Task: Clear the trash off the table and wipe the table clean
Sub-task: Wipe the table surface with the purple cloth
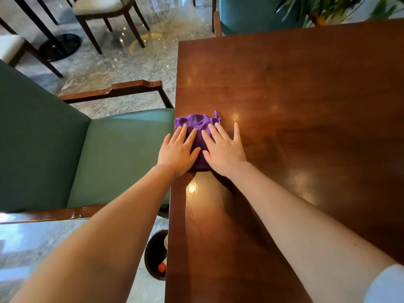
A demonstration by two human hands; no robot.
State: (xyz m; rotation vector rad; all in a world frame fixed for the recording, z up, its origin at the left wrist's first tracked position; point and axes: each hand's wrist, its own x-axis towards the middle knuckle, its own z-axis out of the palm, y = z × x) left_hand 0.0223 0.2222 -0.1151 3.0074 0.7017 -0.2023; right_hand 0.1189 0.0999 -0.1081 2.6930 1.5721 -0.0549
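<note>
Purple microfibre cloth (197, 127), folded, lying at the left edge of the dark wooden table (306, 95), level with the seat of the green armchair (109, 154). Left hand (178, 150) and right hand (223, 149) press flat on it, fingers straight and spread, neither one gripping. The left hand's outer fingers overhang the table edge. No trash shows on the tabletop; a black bin (153, 256) stands on the floor below, with a red-capped bottle (162, 267) inside. Risks, as judged: a stroke further left could push the cloth off onto the chair; ungripped, it may bunch or slip under uneven pressure, leaving streaks.
</note>
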